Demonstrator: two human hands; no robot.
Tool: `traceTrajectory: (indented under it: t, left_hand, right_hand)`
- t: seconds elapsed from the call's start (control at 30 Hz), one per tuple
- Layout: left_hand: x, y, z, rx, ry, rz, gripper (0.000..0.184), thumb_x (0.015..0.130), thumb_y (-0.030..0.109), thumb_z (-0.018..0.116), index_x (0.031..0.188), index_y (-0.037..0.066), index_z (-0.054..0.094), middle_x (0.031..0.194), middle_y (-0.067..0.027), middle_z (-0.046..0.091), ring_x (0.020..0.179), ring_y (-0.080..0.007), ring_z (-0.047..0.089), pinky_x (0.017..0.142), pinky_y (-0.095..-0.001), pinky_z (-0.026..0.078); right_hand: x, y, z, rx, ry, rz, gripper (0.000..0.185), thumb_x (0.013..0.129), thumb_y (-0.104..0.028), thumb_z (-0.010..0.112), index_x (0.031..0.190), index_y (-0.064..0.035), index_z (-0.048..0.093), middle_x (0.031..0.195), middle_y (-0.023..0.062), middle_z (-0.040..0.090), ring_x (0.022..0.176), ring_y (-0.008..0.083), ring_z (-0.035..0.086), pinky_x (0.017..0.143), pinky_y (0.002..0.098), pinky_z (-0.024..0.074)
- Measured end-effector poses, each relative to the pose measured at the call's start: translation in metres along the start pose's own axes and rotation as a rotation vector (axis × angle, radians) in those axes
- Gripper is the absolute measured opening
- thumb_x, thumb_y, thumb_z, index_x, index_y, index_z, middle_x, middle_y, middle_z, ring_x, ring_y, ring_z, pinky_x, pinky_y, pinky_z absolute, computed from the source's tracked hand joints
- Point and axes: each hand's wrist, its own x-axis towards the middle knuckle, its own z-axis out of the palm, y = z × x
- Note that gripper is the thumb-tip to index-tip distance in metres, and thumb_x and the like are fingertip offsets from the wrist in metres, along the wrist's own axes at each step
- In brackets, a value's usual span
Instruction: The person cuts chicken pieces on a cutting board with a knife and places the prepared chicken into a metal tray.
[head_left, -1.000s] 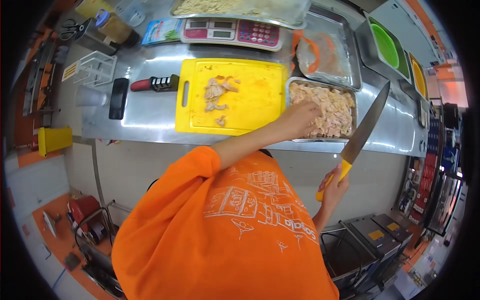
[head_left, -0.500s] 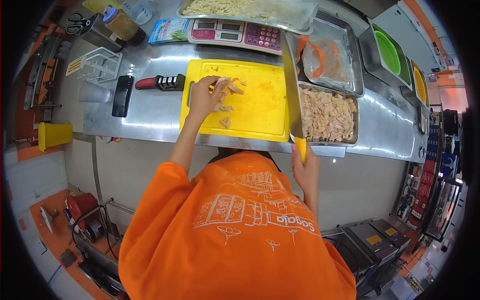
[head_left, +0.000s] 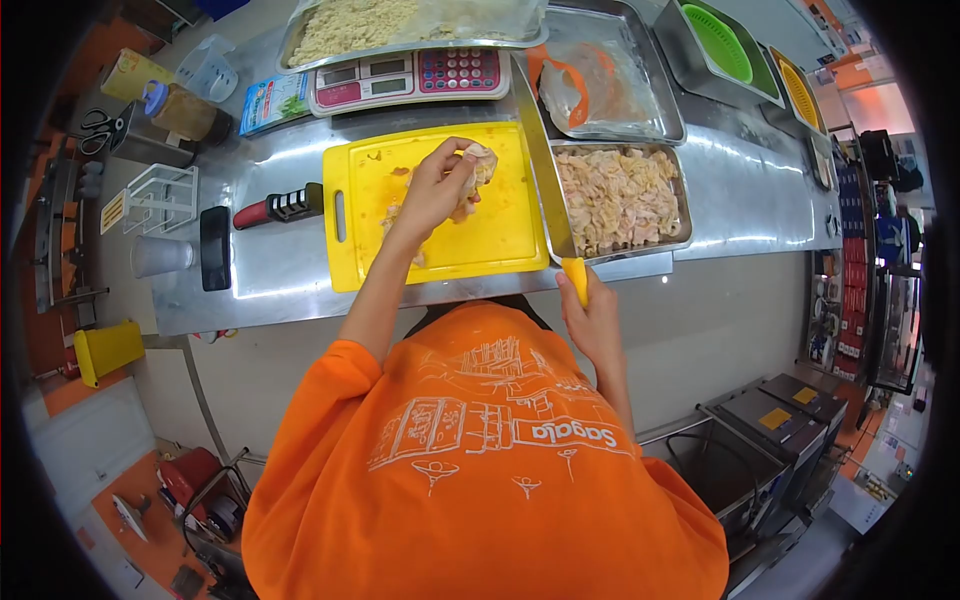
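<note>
My left hand (head_left: 436, 195) is closed on a piece of raw meat, probably chicken (head_left: 482, 163), held over the yellow cutting board (head_left: 490, 240). More meat pieces lie on the board, partly hidden beneath that hand. In my right hand (head_left: 594, 315) is a large knife (head_left: 545, 175), gripped by its yellow handle. Its broad blade points away from me, between the board's right edge and a metal tray (head_left: 688, 215). The tray is filled with cut raw meat (head_left: 615, 200).
Behind the board stands a pink-and-white scale (head_left: 410, 82), with a tray of pale crumbly food (head_left: 350, 30) above it. A knife sharpener (head_left: 280, 206), a phone (head_left: 215, 248) and a cup (head_left: 162, 257) sit left. Another tray (head_left: 665, 120) holds a plastic bag (head_left: 600, 85).
My left hand has gathered meat from the board and moved rightward over it. The knife stays in my right hand, beside the board. The whole view has shifted and turned slightly.
</note>
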Motion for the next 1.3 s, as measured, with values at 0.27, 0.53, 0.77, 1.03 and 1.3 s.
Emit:
traceTrajectory:
  t: [0.27, 0.53, 0.77, 1.03, 1.3]
  left_hand:
    - [0.01, -0.013, 0.005, 0.759, -0.038, 0.342, 0.036, 0.087, 0.013, 0.067, 0.118, 0.001, 0.053, 0.096, -0.0191, 0.069, 0.086, -0.0327, 0.068, 0.075, -0.0371, 0.053]
    - [-0.027, -0.061, -0.035, 0.926, 0.154, 0.136, 0.019, 0.086, 0.013, 0.066, 0.091, -0.005, 0.064, 0.088, -0.0222, 0.069, 0.081, -0.0365, 0.068, 0.074, -0.0404, 0.053]
    - [-0.041, -0.061, -0.062, 0.679, 0.266, 0.039, 0.022, 0.09, 0.018, 0.063, 0.086, -0.004, 0.066, 0.074, -0.0208, 0.065, 0.068, -0.0344, 0.065, 0.065, -0.0407, 0.05]
    - [-0.034, -0.054, -0.061, 0.646, 0.331, -0.089, 0.016, 0.09, 0.014, 0.065, 0.092, -0.003, 0.065, 0.078, -0.0123, 0.066, 0.066, -0.0176, 0.062, 0.061, -0.0303, 0.047]
    - [-0.014, -0.041, -0.046, -0.04, 0.13, -0.038, 0.022, 0.092, 0.008, 0.064, 0.111, -0.003, 0.061, 0.092, -0.0036, 0.069, 0.081, -0.0086, 0.062, 0.071, -0.0211, 0.047]
  right_hand:
    - [-0.005, 0.012, 0.009, 0.014, -0.007, -0.026, 0.026, 0.095, -0.022, 0.061, 0.098, 0.0035, 0.061, 0.068, 0.0231, 0.062, 0.062, 0.0416, 0.062, 0.054, 0.044, 0.0441]
    - [-0.011, 0.036, 0.032, -0.128, -0.189, -0.015, 0.032, 0.095, -0.027, 0.059, 0.1, 0.0041, 0.059, 0.078, 0.0304, 0.063, 0.075, 0.0499, 0.06, 0.064, 0.0526, 0.0466]
    - [-0.01, 0.029, 0.021, -0.217, -0.247, 0.093, 0.035, 0.096, -0.03, 0.058, 0.103, 0.0045, 0.06, 0.079, 0.031, 0.063, 0.077, 0.0503, 0.06, 0.066, 0.0535, 0.0466]
    - [-0.014, 0.025, 0.02, -0.234, -0.219, 0.107, 0.037, 0.096, -0.031, 0.058, 0.101, 0.0052, 0.06, 0.076, 0.0304, 0.063, 0.075, 0.0497, 0.061, 0.065, 0.053, 0.0466]
    - [-0.026, 0.03, 0.015, -0.208, -0.153, 0.102, 0.036, 0.095, -0.03, 0.059, 0.095, 0.006, 0.06, 0.073, 0.0301, 0.062, 0.073, 0.0489, 0.061, 0.063, 0.0522, 0.0467]
